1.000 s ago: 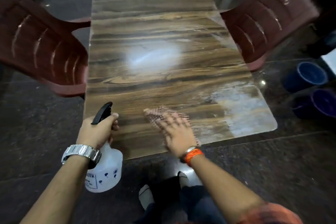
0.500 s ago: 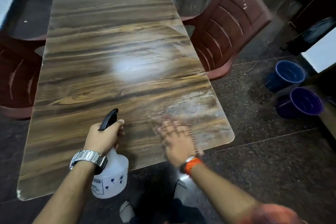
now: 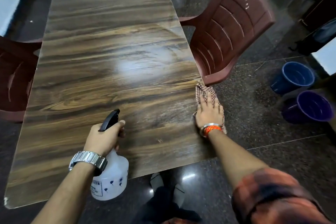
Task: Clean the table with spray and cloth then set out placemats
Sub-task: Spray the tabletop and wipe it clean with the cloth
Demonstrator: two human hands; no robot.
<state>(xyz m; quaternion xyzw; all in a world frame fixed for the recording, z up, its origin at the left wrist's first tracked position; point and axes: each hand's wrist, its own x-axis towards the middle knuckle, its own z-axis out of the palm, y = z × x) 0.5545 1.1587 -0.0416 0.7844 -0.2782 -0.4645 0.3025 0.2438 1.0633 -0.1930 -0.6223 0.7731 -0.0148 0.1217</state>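
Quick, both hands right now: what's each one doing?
Left hand: grips the spray bottle at its neck.
Right hand: open, pressing flat on the checked cloth at the table edge.

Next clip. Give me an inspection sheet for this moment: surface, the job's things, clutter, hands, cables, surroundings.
Surface: wood-grain table, glossy, with a bright glare patch near the middle and faint hazy streaks near its right edge.
Job's things: white spray bottle with a black trigger, held by the near edge; checked cloth at the right edge, partly overhanging it; no placemats seen.
Clutter: nothing seen.
Hands: left hand grips the bottle's neck; right hand presses flat on the cloth.
Cables: nothing seen.
Surroundings: right chair and left chair, both maroon plastic; blue bucket and purple bucket on the dark floor at right.
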